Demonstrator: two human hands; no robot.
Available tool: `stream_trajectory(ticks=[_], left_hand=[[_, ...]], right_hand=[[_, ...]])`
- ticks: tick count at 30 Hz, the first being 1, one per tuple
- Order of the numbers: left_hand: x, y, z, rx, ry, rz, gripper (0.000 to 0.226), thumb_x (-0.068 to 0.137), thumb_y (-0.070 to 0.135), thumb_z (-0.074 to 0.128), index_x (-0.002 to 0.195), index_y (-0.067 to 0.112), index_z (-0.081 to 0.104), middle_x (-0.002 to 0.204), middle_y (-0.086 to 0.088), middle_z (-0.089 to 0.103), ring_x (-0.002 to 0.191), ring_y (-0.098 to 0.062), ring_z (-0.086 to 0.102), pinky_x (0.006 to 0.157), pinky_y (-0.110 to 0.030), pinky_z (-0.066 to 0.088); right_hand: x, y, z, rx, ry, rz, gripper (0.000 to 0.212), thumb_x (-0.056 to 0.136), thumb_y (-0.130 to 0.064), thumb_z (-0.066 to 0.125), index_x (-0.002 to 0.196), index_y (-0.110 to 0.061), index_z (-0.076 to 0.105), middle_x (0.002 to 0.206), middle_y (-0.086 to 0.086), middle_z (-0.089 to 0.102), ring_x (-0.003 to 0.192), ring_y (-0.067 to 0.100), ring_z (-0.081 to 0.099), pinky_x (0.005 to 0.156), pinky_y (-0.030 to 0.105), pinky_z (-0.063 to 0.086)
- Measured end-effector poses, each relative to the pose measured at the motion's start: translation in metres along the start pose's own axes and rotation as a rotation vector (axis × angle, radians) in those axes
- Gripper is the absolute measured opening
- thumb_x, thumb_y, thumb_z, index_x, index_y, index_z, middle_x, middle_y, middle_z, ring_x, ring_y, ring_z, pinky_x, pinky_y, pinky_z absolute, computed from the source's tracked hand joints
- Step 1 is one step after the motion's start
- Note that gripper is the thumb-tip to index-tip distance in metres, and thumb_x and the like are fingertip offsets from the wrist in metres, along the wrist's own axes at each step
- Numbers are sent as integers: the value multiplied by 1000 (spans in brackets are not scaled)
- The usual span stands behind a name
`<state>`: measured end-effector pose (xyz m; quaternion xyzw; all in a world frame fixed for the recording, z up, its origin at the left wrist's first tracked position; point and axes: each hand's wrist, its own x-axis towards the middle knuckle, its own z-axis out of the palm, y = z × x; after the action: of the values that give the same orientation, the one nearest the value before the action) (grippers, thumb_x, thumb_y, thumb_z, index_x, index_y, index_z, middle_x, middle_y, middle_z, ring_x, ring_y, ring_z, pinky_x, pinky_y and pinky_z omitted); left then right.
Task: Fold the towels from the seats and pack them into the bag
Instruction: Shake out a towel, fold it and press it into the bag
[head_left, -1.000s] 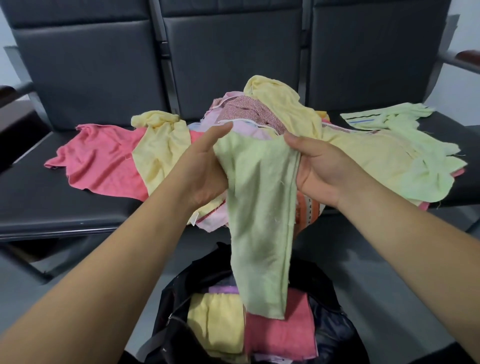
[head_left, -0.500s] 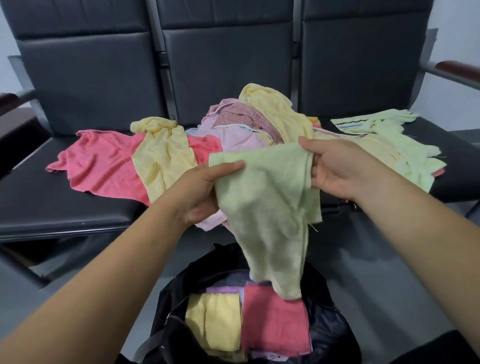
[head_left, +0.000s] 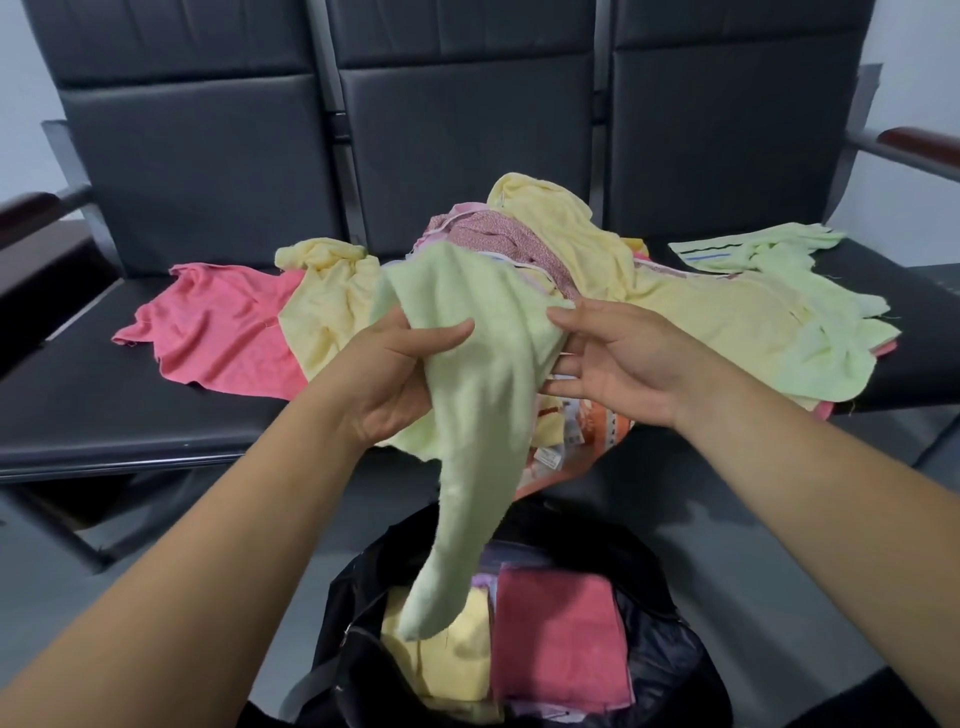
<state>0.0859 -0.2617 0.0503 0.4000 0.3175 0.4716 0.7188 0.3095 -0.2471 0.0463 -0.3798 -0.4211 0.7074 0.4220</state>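
A light green towel hangs crumpled above the open black bag, its narrow tail dangling down to the bag's mouth. The left hand grips its upper part, thumb across the front and fingers curled behind. The right hand pinches the right edge under its thumb, fingers fairly straight. In the bag lie a folded pink towel and a folded yellow towel. Behind, a heap of unfolded towels spreads over the black seats.
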Motion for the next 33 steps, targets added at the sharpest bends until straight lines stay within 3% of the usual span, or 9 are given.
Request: stream_trajectory(ticks=[4, 8, 13, 18, 20, 23, 25, 29, 33], left_hand=[[-5, 2, -9, 231, 112, -66, 50, 87, -11, 57, 131, 11, 60, 118, -13, 73, 103, -27, 73, 79, -39, 62], [-4, 7, -11, 298, 207, -95, 23, 93, -4, 58, 115, -3, 66, 109, -17, 74, 93, -25, 75, 73, -34, 62], [2, 8, -7, 22, 203, -93, 31, 90, -2, 58, 120, -6, 64, 115, -16, 72, 100, -25, 73, 86, -37, 61], [5, 8, -5, 69, 67, 4, 49, 85, -17, 53, 129, 3, 59, 120, -17, 70, 107, -29, 70, 88, -38, 60], [5, 9, -12, 199, 97, 40, 42, 91, -18, 49, 122, 7, 63, 113, -13, 74, 103, -27, 71, 84, -37, 61], [1, 13, -23, 787, 171, 36, 17, 100, 11, 59, 109, 4, 71, 106, -18, 75, 97, -30, 72, 90, -45, 59], [-1, 10, -27, 1007, 180, 0, 29, 99, 29, 62, 102, 3, 73, 101, -19, 76, 87, -26, 75, 79, -37, 63], [-1, 9, -15, 626, 196, -3, 35, 95, 39, 62, 93, 6, 74, 90, -10, 77, 82, -21, 71, 70, -27, 60], [6, 14, -15, 242, 199, -6, 42, 79, 45, 72, 96, 7, 75, 91, -5, 71, 90, -20, 68, 84, -32, 60]], right_hand=[[6, -1, 1, 2, 117, -10, 37, 102, -15, 50, 133, 4, 57, 99, 13, 72, 77, 23, 72, 73, 40, 61], [11, -2, -7, 82, 148, -10, 34, 101, -17, 57, 129, 1, 64, 126, 18, 68, 107, 30, 68, 92, 44, 56], [9, -1, -6, 10, -58, 57, 48, 87, -16, 68, 130, 4, 62, 128, 15, 66, 117, 25, 65, 95, 35, 57], [6, 1, -8, -146, -4, 65, 7, 84, -10, 68, 90, -8, 70, 94, 11, 74, 89, 26, 71, 82, 45, 61], [7, -6, -11, -118, 57, 12, 9, 97, -12, 60, 88, -13, 61, 91, 10, 73, 81, 25, 72, 77, 48, 61], [6, -13, -14, -178, 125, -50, 11, 101, -13, 57, 90, -11, 58, 87, 9, 68, 72, 21, 67, 63, 35, 60], [5, -12, -14, -188, 152, -73, 14, 101, -10, 57, 87, -8, 59, 83, 8, 70, 71, 20, 68, 61, 33, 60], [3, -16, -8, 12, 111, -25, 13, 94, -9, 64, 103, -1, 68, 102, 13, 75, 89, 20, 74, 80, 34, 63], [-3, -25, -8, 144, -7, 66, 27, 88, -11, 65, 113, -1, 69, 119, 15, 73, 107, 21, 72, 94, 33, 58]])
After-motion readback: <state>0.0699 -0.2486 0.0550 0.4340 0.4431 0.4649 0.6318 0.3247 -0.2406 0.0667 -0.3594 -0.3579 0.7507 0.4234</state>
